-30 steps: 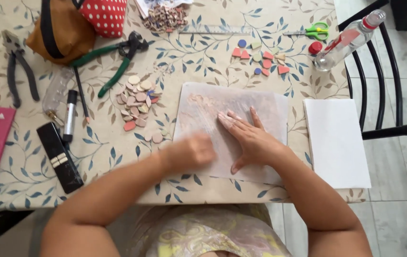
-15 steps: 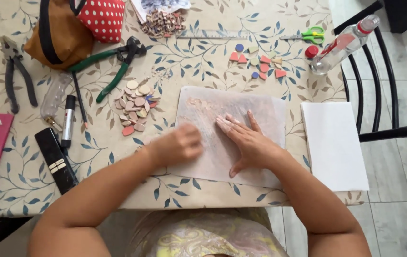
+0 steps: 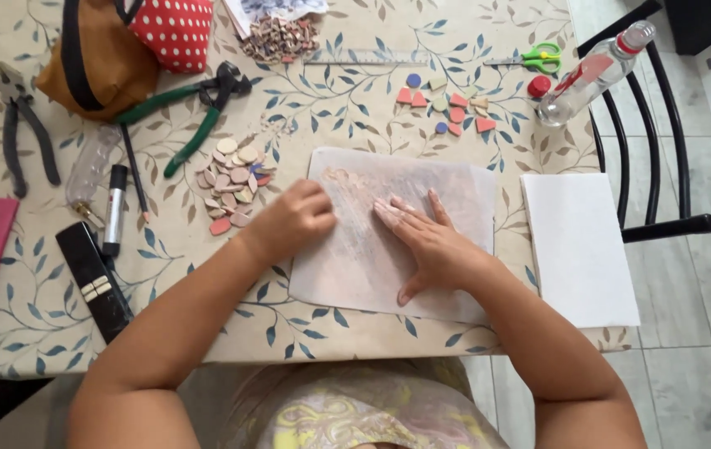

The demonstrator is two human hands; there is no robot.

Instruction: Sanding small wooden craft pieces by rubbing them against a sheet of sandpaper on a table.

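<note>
Both hands stay on paper sheet: left hand curled (grasp unclear), right hand flat.

Two hand tools are seen, grey pliers and green-handled nippers. One pair of scissors, one clear bottle and one ruler are counted. Two white sheets are laid out: a smeared sheet and a clean sheet.

A thin, translucent whitish sheet lies flat on the desk, near its front edge and slightly right of the middle. It is roughly rectangular, with soft, uneven edges and a faint pinkish-beige smear across its surface. The right hand presses on its centre, palm down and fingers spread, pointing toward the far-left corner. The left hand, loosely curled, rests on its left edge.
</note>
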